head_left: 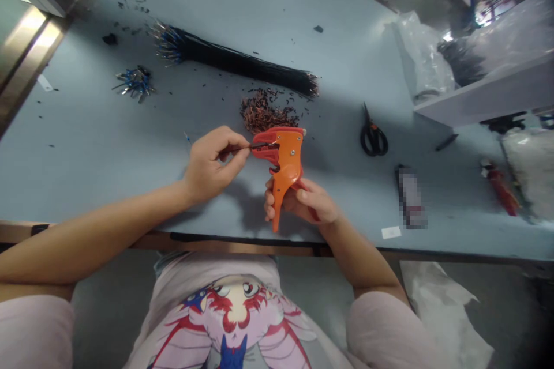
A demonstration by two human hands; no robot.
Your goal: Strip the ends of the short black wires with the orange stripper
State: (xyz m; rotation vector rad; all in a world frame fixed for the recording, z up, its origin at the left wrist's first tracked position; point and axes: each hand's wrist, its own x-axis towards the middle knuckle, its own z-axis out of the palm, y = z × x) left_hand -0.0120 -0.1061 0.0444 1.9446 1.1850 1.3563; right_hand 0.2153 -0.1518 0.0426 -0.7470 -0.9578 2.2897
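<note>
Head view has the right hand [318, 200] wrapped around an orange-and-red wire stripper [288, 155] above the table [337, 121], its nose aimed at the left hand [214, 162], which pinches a black wire [250, 147] at the mouth; the long handles run toward the near edge, a clippings pile [261, 108] lies just past the head, and open tabletop stretches rightward to black scissors [373, 139]
</note>
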